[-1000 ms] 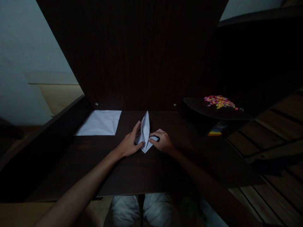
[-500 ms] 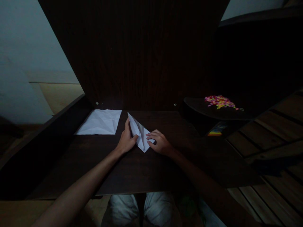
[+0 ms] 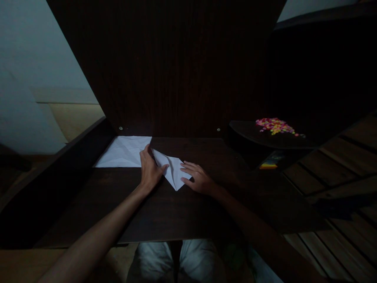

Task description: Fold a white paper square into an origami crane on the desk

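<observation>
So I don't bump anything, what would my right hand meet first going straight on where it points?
The folded paper, which your right hand seems to touch; past it, probably your left hand, though depth is unclear.

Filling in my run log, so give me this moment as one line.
left hand: on left side of folded paper; right hand: on its right side; creased sheet: farther left

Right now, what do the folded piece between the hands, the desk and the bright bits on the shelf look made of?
Folded piece: likely paper, matte white, judging by its sharp creases. Desk: dark wood or wood-look board, low sheen, faint streaks. Bright bits: perhaps plastic, but too small to tell; finish unclear.
</observation>
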Demonstrator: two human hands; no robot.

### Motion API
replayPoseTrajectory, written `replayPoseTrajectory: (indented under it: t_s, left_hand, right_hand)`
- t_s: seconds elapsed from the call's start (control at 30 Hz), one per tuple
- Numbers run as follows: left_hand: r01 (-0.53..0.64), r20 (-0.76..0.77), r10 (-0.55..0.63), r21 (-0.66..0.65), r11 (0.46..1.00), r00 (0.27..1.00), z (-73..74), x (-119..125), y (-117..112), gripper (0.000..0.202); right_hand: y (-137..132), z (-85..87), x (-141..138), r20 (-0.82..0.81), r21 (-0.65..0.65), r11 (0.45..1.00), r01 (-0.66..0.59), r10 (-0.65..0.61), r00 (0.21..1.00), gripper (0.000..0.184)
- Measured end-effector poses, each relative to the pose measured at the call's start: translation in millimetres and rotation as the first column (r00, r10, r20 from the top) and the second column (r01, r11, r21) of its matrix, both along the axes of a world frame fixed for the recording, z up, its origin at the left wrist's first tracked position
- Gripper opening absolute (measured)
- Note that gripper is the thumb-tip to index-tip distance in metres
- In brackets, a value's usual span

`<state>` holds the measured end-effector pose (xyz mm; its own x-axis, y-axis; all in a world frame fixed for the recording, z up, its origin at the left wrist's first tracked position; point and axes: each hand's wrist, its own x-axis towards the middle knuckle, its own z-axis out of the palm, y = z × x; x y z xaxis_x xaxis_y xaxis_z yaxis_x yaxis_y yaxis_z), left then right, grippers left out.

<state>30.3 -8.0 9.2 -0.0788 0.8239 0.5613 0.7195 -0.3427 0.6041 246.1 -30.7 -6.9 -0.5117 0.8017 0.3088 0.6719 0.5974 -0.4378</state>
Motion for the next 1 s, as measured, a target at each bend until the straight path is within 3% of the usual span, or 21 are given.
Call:
replayPoseTrajectory:
  t_s: [0.1, 0.2, 0.3, 0.47, 0.63, 0.77, 0.9, 1.0]
  left_hand:
    - [-0.077, -0.044, 0.080, 0.056, 0.995, 0.996, -0.2, -1.9, 1.6, 0.071]
    - [-0.099, -0.086, 0.100, 0.023, 0.995, 0.991, 0.5, -3.6, 2.6, 0.041]
    - [-0.012, -0.185, 0.003, -0.046, 0.999, 0.983, 1.7, -4.2, 1.9, 0.018]
    - [0.076, -0.229, -0.111, -0.158, 0.984, 0.967, 4.1, -2.2, 0.0, 0.003]
    - [0.170, -0.102, -0.200, -0.250, 0.953, 0.974, 6.8, 1.6, -1.7, 0.017]
    - [0.212, 0.056, -0.205, -0.311, 0.926, 0.977, 7.5, 3.9, -2.3, 0.022]
    - [0.221, -0.002, -0.236, -0.339, 0.914, 0.972, 5.8, 4.2, -1.0, 0.035]
    - [0.225, -0.046, -0.254, -0.335, 0.915, 0.966, 3.3, 3.8, -0.2, 0.030]
  right_hand:
    - [-1.2, 1.5, 1.3, 0.027, -0.018, 1.000, 0.011, -0.010, 1.000, 0.040]
    - [-0.9, 2.0, 3.3, 0.034, 0.017, 1.000, 0.013, -0.014, 0.999, 0.039]
    - [0.3, 2.2, 5.6, 0.037, 0.054, 0.998, 0.024, -0.026, 0.999, 0.039]
    - [0.6, 3.8, 6.9, 0.053, 0.053, 0.998, 0.043, -0.046, 0.998, 0.040]
    - [-0.4, 5.9, 5.8, 0.060, 0.028, 0.998, 0.058, -0.060, 0.996, 0.039]
    - [-0.4, 6.7, 5.6, 0.065, 0.020, 0.998, 0.053, -0.055, 0.996, 0.040]
    - [0.2, 5.1, 6.6, 0.062, 0.045, 0.998, 0.045, -0.048, 0.997, 0.040]
    - [0.4, 3.3, 7.6, 0.057, 0.058, 0.997, 0.040, -0.044, 0.997, 0.040]
